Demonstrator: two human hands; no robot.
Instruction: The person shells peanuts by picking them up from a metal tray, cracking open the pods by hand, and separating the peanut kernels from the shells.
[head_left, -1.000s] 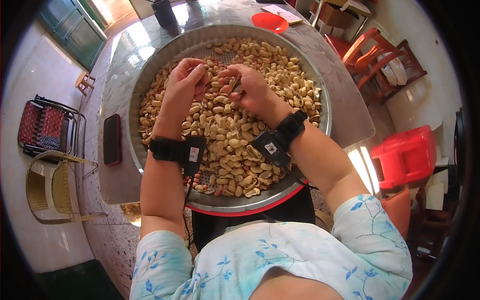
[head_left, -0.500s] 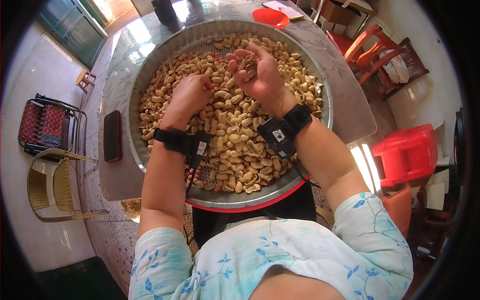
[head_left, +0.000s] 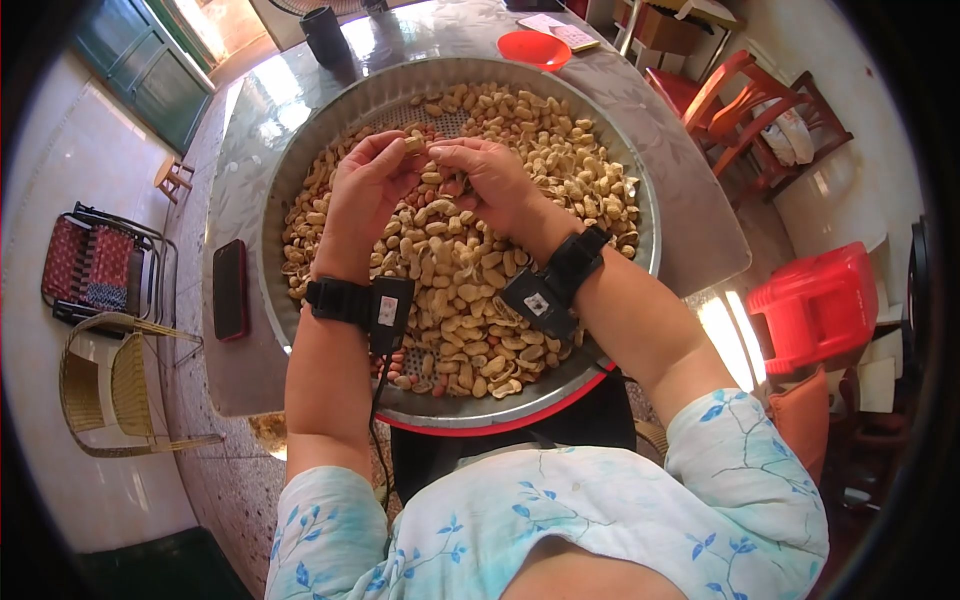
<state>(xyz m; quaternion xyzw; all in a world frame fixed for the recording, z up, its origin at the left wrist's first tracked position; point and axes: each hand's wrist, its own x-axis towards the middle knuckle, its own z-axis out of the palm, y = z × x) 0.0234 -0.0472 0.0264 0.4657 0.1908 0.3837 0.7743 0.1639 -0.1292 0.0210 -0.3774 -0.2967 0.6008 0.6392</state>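
A wide round metal pan (head_left: 648, 215) holds a heap of peanuts (head_left: 460, 300), some in tan shells, with reddish kernels and perforated metal showing between them. Above the far half of the heap, my left hand (head_left: 365, 195) pinches an unshelled peanut (head_left: 413, 146) between thumb and fingertips. My right hand (head_left: 492, 182) meets it from the other side, its thumb and forefinger closed close to that peanut. Its remaining fingers curl around brownish bits in the palm, partly hidden, which look like peanuts or shell pieces. Black straps with small boxes sit on both wrists.
The pan stands on a grey patterned table (head_left: 690, 240). A phone (head_left: 230, 288) lies left of the pan; a red plate (head_left: 534, 50) and a black cup (head_left: 325, 36) are behind it. Wooden chairs (head_left: 745, 105) and red plastic stools (head_left: 815, 305) stand right, a wicker chair (head_left: 125, 390) left.
My left hand has risen from the heap with a peanut. The right hand has turned from palm-up to fingers curled inward, and both hands have come together. The view has shifted slightly.
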